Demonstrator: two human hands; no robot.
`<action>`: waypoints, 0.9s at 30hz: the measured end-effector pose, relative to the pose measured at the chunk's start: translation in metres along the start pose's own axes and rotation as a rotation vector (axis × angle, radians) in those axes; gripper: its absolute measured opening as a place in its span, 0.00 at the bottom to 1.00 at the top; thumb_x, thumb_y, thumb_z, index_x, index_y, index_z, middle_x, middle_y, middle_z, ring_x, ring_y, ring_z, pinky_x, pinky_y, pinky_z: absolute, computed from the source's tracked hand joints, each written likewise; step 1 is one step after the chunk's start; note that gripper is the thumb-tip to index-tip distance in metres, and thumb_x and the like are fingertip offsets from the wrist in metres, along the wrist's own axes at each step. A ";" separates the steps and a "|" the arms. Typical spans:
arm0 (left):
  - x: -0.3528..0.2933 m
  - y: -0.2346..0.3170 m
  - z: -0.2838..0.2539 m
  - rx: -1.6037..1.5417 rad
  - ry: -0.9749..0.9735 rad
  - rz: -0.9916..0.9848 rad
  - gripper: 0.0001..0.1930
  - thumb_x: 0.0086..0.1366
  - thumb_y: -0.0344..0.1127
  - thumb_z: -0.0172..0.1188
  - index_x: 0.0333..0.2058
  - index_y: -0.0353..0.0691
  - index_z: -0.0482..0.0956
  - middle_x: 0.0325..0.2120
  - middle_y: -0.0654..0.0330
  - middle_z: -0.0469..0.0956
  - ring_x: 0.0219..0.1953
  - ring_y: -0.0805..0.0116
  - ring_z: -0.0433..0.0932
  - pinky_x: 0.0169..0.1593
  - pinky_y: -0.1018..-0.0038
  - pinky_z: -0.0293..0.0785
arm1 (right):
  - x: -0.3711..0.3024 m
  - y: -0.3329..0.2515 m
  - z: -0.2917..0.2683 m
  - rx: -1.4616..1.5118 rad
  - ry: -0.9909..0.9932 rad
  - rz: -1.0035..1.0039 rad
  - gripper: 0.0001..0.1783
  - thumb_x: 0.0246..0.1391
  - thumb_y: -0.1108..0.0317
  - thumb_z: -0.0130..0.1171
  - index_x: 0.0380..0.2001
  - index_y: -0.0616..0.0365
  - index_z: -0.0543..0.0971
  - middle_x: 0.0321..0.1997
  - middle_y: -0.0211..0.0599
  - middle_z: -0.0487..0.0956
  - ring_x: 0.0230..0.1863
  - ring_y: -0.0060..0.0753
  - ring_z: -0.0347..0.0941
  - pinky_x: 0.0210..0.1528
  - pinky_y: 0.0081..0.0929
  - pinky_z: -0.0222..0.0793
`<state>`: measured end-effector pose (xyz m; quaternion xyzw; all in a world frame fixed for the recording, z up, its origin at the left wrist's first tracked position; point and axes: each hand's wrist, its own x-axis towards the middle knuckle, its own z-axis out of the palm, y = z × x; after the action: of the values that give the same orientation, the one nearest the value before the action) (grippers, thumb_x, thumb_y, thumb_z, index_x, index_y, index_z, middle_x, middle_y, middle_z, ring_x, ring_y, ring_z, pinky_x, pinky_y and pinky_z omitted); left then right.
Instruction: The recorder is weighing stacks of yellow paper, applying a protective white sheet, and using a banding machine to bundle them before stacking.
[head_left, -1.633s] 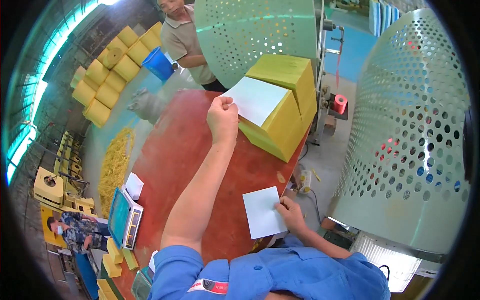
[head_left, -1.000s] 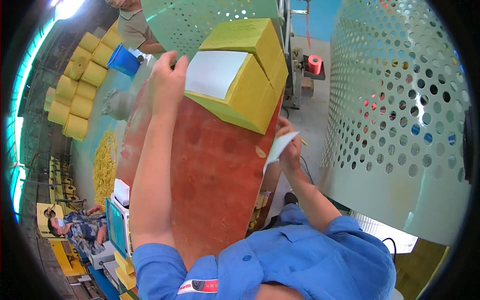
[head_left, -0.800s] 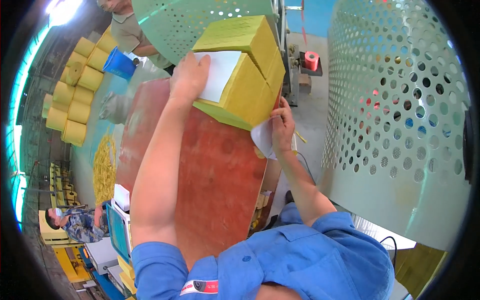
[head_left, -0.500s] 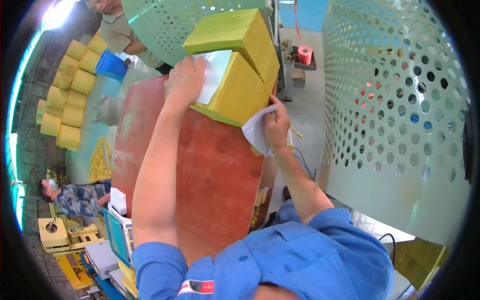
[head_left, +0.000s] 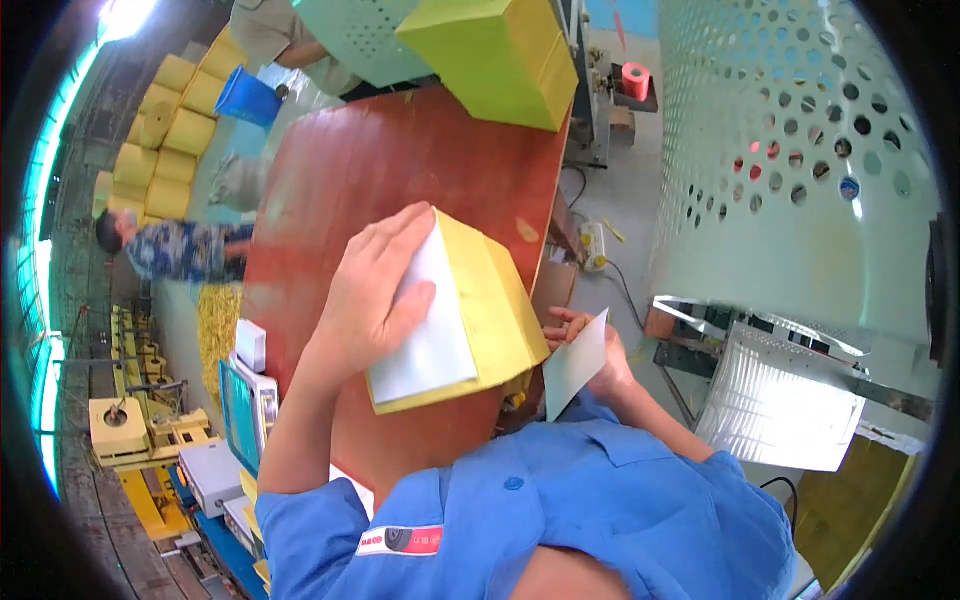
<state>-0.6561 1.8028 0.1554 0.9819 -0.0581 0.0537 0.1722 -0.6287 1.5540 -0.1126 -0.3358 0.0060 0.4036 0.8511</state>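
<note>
A block of stacked yellow paper (head_left: 492, 290) is tilted over the near part of the red tabletop. A white card (head_left: 440, 335) covers its left face. My left hand (head_left: 375, 290) lies over that card, its palm and fingers pressing it against the block and its thumb apart. At the block's right end is my right hand (head_left: 608, 365), closed on a second white card (head_left: 577, 368). That card stands between the hand and the block and partly hides the fingers. Another yellow paper block (head_left: 505, 65) stands at the table's far end.
The red table (head_left: 400, 150) runs away from me. A green perforated drum (head_left: 790, 170) rises at the right. Beyond the table, a pink roll (head_left: 635, 80) sits on a stand. A screen (head_left: 240, 410) stands at the left edge. Two people (head_left: 190, 250) are on the left side.
One yellow block has come away from the other and toward me, with both my hands. The right hand's white card has turned more upright. The person at left has moved further away.
</note>
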 end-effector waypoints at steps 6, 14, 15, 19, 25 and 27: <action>-0.031 0.040 0.001 0.346 0.123 -0.007 0.30 0.58 0.38 0.56 0.60 0.34 0.69 0.64 0.47 0.62 0.67 0.47 0.60 0.67 0.55 0.54 | 0.011 0.000 0.000 0.131 -0.149 0.283 0.12 0.62 0.66 0.51 0.26 0.60 0.73 0.54 0.56 0.73 0.45 0.48 0.77 0.45 0.39 0.76; -0.086 0.052 0.005 0.275 0.212 -0.316 0.21 0.66 0.34 0.53 0.57 0.39 0.73 0.61 0.41 0.66 0.64 0.44 0.63 0.65 0.59 0.59 | 0.017 -0.016 0.018 0.038 -0.232 0.306 0.07 0.56 0.70 0.53 0.25 0.59 0.72 0.46 0.52 0.77 0.42 0.47 0.78 0.43 0.37 0.77; -0.095 0.046 0.004 0.182 0.256 -0.358 0.19 0.67 0.33 0.51 0.57 0.39 0.73 0.60 0.40 0.66 0.63 0.43 0.64 0.65 0.61 0.60 | 0.016 -0.019 0.027 0.029 -0.248 0.316 0.07 0.56 0.70 0.53 0.25 0.59 0.72 0.46 0.52 0.77 0.42 0.47 0.78 0.43 0.37 0.77; -0.170 -0.006 0.017 -0.441 0.525 -0.565 0.20 0.67 0.30 0.47 0.57 0.35 0.71 0.59 0.43 0.69 0.62 0.52 0.68 0.63 0.64 0.64 | 0.020 -0.029 0.059 -0.054 -0.246 0.339 0.02 0.49 0.74 0.50 0.24 0.59 0.71 0.44 0.54 0.78 0.42 0.46 0.78 0.44 0.37 0.76; -0.281 -0.023 0.113 -1.167 0.998 -0.622 0.26 0.68 0.39 0.48 0.63 0.36 0.64 0.57 0.54 0.71 0.60 0.61 0.69 0.61 0.69 0.66 | 0.050 -0.005 0.104 -0.102 -0.347 0.520 0.07 0.45 0.71 0.53 0.31 0.56 0.75 0.41 0.43 0.80 0.41 0.40 0.77 0.50 0.37 0.72; -0.292 -0.007 0.151 -1.304 1.092 -0.556 0.25 0.70 0.41 0.47 0.62 0.35 0.64 0.56 0.55 0.71 0.59 0.63 0.70 0.60 0.69 0.67 | 0.069 0.006 0.103 -0.118 -0.376 0.586 0.21 0.45 0.73 0.50 0.47 0.62 0.74 0.44 0.43 0.80 0.44 0.38 0.78 0.51 0.36 0.71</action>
<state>-0.9311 1.7851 -0.0247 0.5048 0.2532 0.4263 0.7066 -0.6133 1.6636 -0.0559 -0.2883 -0.0781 0.6851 0.6644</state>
